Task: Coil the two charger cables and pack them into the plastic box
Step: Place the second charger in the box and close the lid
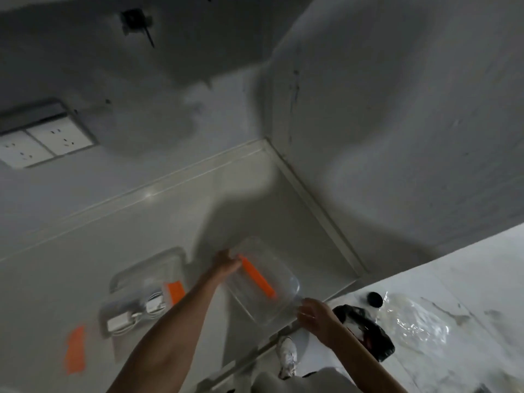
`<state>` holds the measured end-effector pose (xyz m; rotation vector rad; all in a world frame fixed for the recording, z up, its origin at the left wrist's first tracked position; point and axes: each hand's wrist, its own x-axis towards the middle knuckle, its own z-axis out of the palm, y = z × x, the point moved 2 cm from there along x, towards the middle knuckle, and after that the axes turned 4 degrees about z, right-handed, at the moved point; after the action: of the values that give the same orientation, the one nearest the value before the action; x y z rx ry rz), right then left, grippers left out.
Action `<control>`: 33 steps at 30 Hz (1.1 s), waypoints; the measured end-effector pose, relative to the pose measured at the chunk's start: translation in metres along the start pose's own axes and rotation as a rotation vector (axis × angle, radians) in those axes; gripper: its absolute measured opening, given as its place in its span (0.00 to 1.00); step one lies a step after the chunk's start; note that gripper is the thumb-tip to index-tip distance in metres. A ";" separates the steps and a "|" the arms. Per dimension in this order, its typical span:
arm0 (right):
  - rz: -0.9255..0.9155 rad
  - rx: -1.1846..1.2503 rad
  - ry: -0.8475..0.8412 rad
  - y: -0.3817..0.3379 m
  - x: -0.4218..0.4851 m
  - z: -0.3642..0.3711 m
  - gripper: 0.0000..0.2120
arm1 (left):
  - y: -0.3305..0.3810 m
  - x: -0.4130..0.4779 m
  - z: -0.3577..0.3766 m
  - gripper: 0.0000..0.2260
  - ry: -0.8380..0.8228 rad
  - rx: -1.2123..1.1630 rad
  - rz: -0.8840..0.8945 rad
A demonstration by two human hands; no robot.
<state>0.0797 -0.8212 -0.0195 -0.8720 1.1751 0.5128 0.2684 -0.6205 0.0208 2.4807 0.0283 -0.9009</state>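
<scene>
Both hands on the clear lid [262, 282] now, left hand [225, 263] pinching its far edge, right hand [314, 316] closed on the near corner, chargers [133, 314] coiled in the plastic box [141, 293] on the bench [56, 279], and that slick lid could slip

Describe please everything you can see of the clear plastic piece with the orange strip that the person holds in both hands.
The clear plastic rectangular piece with an orange strip looks thin, transparent and rounded at the corners; whether it is a lid or a tray is hard to tell through the blur. The strip runs diagonally across it. It is tilted above the white counter. The left hand grips its far end, the right hand its near corner. It holds nothing visible.
</scene>
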 end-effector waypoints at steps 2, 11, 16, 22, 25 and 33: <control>0.045 -0.005 -0.070 -0.005 -0.004 -0.002 0.06 | -0.002 0.000 0.007 0.29 0.004 0.022 -0.042; -0.089 -0.175 -0.042 -0.037 -0.022 0.027 0.07 | -0.001 -0.036 0.003 0.19 0.272 0.021 -0.060; -0.284 -0.232 -0.147 -0.052 -0.035 0.072 0.08 | -0.024 -0.067 -0.046 0.18 0.545 -0.144 0.010; -0.559 -0.274 -0.208 -0.028 -0.048 0.143 0.24 | -0.109 -0.133 -0.091 0.17 0.687 -0.349 -0.001; -0.681 -0.339 -0.235 -0.003 -0.061 0.180 0.22 | -0.163 -0.173 -0.097 0.17 0.724 -0.417 -0.079; -0.914 -0.683 -0.256 0.095 -0.093 0.252 0.23 | -0.275 -0.238 -0.086 0.24 0.751 -0.444 -0.209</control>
<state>0.1230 -0.5545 0.0701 -1.7373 0.2554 0.2369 0.0840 -0.3052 0.0994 2.2604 0.6697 0.0251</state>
